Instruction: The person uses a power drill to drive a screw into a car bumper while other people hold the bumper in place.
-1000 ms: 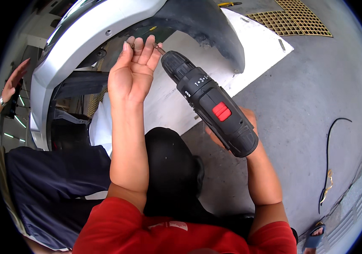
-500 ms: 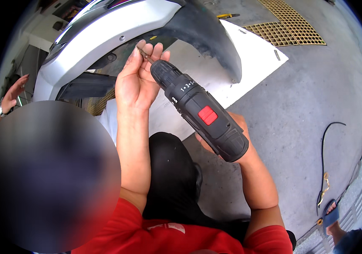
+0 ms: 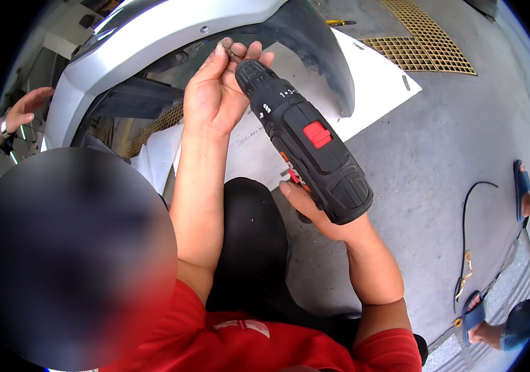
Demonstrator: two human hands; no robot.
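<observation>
A black cordless drill [image 3: 305, 139] with a red switch on top points up and to the left. My right hand [image 3: 327, 214] is wrapped round its handle, which is mostly hidden under the body. A thin drill bit [image 3: 234, 56] sticks out of the chuck. My left hand [image 3: 218, 93] is palm up, thumb and index finger pinching the bit's tip, the other fingers curled loosely beside it. Just beyond the hands curves a silver car bumper [image 3: 153, 37] with a black lower part and a small round hole in its silver edge.
Under the bumper lies a white board [image 3: 376, 99]. Yellow floor grating [image 3: 429, 46] and a yellow-handled tool [image 3: 340, 23] are farther off. Another person's hand [image 3: 26, 111] is at the bumper's left end. A black strip [image 3: 464, 235] and sandaled feet [image 3: 476, 319] are at right. A blurred disc covers the lower left.
My view has shifted a little. The drill has turned slightly, showing more of its side and my right thumb. The other person's hand is closer to the bumper. A second sandaled foot shows at right.
</observation>
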